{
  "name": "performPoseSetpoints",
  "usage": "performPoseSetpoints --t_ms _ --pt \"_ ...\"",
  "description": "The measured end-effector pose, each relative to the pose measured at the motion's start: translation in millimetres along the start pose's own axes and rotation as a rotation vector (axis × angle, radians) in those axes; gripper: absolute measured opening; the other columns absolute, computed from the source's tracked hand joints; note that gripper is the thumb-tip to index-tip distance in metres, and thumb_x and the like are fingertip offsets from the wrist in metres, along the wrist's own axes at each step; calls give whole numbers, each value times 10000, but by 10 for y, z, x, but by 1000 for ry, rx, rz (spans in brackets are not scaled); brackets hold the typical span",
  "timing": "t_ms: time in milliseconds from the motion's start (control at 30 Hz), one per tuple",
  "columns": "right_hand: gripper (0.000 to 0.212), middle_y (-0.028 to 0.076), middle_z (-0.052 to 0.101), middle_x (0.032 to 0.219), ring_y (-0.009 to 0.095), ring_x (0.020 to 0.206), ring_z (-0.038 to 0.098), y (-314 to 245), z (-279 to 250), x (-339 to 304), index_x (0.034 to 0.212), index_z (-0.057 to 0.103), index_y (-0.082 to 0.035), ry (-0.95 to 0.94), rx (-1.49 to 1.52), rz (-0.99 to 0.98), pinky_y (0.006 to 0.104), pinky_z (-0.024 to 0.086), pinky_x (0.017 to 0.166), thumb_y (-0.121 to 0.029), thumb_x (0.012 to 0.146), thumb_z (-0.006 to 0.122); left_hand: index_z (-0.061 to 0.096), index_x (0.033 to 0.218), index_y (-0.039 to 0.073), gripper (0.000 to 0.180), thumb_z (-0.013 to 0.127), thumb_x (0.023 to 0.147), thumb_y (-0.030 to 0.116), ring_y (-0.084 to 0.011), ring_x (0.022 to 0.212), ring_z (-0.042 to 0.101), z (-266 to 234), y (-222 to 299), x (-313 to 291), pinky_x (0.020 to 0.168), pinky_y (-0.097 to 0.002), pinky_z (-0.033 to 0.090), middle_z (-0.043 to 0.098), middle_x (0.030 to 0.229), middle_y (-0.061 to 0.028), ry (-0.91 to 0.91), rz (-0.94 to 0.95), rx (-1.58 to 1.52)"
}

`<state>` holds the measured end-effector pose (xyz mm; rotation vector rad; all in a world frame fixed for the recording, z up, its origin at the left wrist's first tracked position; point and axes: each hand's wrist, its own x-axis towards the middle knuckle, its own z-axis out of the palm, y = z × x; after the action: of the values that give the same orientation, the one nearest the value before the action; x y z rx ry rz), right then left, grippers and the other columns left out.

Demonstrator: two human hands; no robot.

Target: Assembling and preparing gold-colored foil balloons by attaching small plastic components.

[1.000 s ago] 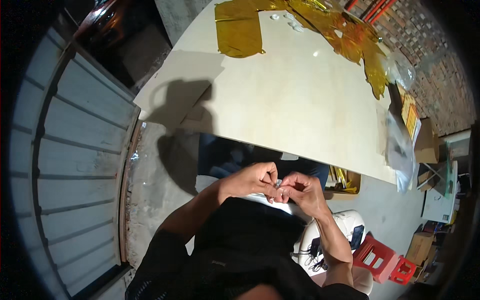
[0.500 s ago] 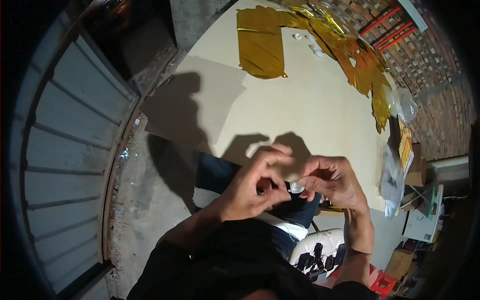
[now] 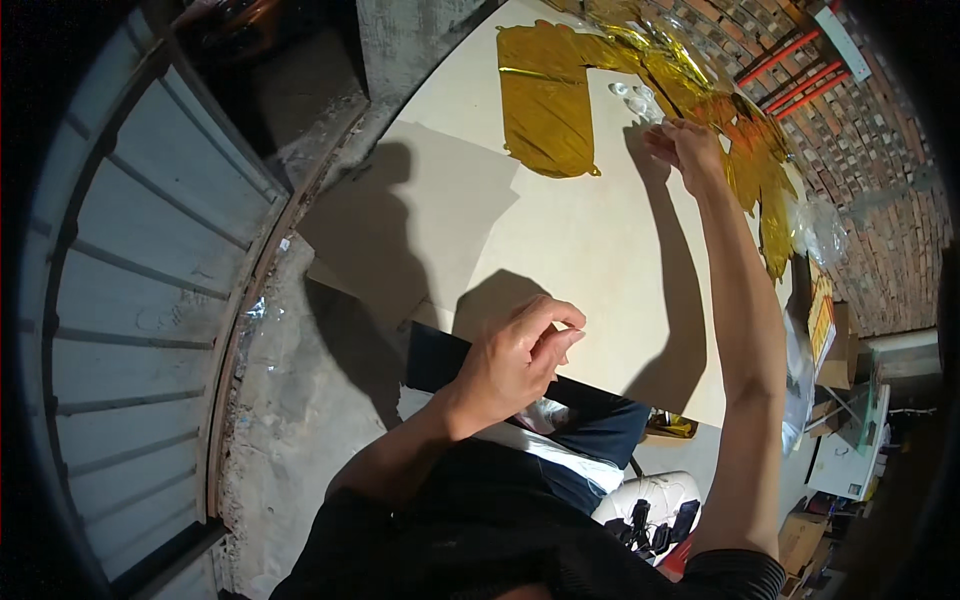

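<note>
Right hand [image 3: 690, 155] beside white pieces [image 3: 641, 102] on table [image 3: 560, 240], far side.
Pieces: several, exact count unclear; cluster's long axis slants toward right hand. Right fingers: bunched, contents hidden. Left hand [image 3: 512, 365]: one, half-curled over near edge; grip cannot be told.

Gold foil [image 3: 548, 115], top ctr; sm. white pcs [image 3: 640, 103] just R of it. Pale cream tabletop [image 3: 610, 240], mid. Red-brown brick-pattern wall [image 3: 885, 200], upper R. Grey panels [image 3: 130, 375], dk-striped, L.
</note>
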<state>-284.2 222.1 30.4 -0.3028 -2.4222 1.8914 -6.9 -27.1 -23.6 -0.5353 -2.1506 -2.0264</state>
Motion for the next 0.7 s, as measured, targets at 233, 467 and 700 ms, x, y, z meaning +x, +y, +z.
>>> performPoseSetpoints --t_ms 233,467,700 --pt "269 88 693 1052 147 863 691 5 -442 -1361 1157 654 -6 -126 13 -283 272 571 774 -212 989 622 640 976 6 81 601 926 -45 -94 628 633 28 -73 -54 552 -232 488 670 774 -62 1 -59 -158" --pt "126 106 715 825 123 605 663 816 -896 -3160 1016 691 28 -921 -156 69 241 519 506 -53 927 654 658 1001 -15 82 624 926 -19 -112 649 628 117 -261 -581 584 -244 521 706 869 -112 -442 -71 8" --pt "158 111 712 920 201 800 660 2429 -488 -3454 1043 736 -21 -702 -345 20 355 511 727 -100 920 676 686 1069 17 193 653 928 144 -161 667 658 326 -1173 -759 652 -311 525 720 866 -113 -687 -339 418"
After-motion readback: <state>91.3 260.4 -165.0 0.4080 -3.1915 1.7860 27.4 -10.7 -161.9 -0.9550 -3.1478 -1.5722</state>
